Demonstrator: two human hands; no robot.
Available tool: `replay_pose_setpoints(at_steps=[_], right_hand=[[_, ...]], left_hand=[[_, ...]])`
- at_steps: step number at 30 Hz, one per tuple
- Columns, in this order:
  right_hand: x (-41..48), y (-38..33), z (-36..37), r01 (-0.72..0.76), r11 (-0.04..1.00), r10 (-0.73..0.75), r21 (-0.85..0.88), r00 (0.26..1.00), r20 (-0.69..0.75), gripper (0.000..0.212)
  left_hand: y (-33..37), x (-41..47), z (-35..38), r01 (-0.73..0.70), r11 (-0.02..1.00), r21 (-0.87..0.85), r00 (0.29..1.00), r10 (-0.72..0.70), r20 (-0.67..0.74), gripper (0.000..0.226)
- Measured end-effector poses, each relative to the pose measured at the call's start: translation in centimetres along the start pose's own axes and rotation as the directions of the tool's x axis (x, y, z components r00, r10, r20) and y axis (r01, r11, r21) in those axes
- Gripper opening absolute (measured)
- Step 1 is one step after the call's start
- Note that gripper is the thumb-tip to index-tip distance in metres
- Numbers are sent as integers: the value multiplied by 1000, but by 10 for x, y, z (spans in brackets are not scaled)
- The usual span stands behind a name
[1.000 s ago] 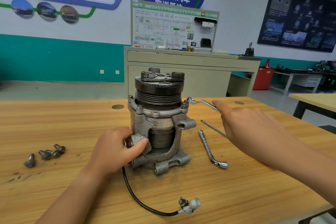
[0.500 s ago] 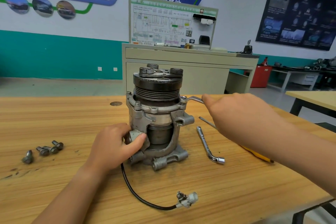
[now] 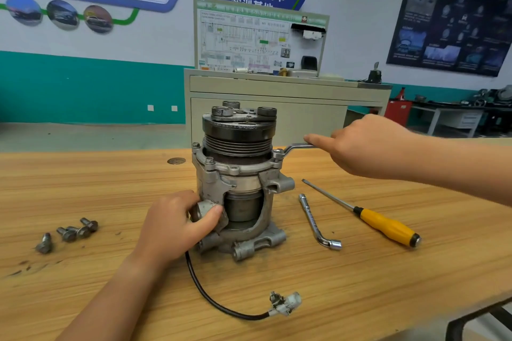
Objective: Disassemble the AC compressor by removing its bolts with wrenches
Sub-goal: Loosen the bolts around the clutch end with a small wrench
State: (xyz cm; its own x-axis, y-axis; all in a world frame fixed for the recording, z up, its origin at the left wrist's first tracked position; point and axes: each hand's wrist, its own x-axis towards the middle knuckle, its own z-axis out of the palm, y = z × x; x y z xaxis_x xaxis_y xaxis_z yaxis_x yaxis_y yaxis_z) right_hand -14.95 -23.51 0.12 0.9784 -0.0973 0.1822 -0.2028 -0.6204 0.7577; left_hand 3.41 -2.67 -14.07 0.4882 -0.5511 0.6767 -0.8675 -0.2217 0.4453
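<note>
The AC compressor stands upright on the wooden table, pulley end up. My left hand grips a lug low on its left side, thumb across the front. A bent ring wrench sits on a bolt at the compressor's upper right flange. My right hand holds the wrench handle, index finger stretched along it. Two more bolts show on the flange's left. A black cable with a white plug trails from the base toward me.
Several loose bolts lie on the table at the left. An L-shaped socket wrench and a yellow-handled screwdriver lie right of the compressor. A grey cabinet with a display board stands behind the table.
My right hand has swung the wrench handle away from me and to the right, uncovering the screwdriver. My left hand keeps its grip on the compressor.
</note>
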Motion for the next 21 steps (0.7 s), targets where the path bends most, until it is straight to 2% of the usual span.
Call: replay_pose_setpoints(at_steps=[2, 3, 5, 6, 7, 12, 15, 17, 19, 21], right_hand=[[7, 1, 12, 8, 999, -3, 37, 992, -128, 49], [13, 3, 19, 35, 998, -21, 51, 970, -244, 45], [28, 5, 33, 76, 984, 21, 159, 845, -535, 31], [38, 2, 37, 93, 976, 50, 197, 784, -619, 26], [48, -3, 40, 103, 967, 75, 233, 759, -647, 23], [76, -34, 44, 136, 910, 186, 392, 710, -679, 11], [70, -38, 40, 117, 860, 278, 497, 710, -647, 26], [59, -40, 43, 48, 764, 437, 644, 696, -570, 21], [43, -43, 47, -30, 581, 606, 813, 682, -408, 21], [25, -49, 47, -30, 439, 648, 898, 703, -294, 24]], left_hand=[[0, 0, 0, 5, 1000, -10, 1000, -5, -8, 52], [1, 0, 0, 3, 1000, -13, 1000, -3, -8, 53], [1, 0, 0, 0, 1000, -11, 1000, 0, -5, 54], [1, 1, 0, -1, 1000, -8, 1000, 1, -7, 54], [2, 1, 0, -1, 1000, -9, 1000, 1, -11, 54], [2, 1, -1, 1, 1000, -12, 1000, -1, -14, 59], [2, 1, -1, 5, 1000, -12, 1000, -5, -6, 61], [2, 1, -1, 11, 1000, -16, 1000, -11, -3, 62], [3, 1, -1, 17, 1000, -19, 1000, -17, -7, 61], [3, 1, -1, 16, 1000, -16, 1000, -16, -4, 61]])
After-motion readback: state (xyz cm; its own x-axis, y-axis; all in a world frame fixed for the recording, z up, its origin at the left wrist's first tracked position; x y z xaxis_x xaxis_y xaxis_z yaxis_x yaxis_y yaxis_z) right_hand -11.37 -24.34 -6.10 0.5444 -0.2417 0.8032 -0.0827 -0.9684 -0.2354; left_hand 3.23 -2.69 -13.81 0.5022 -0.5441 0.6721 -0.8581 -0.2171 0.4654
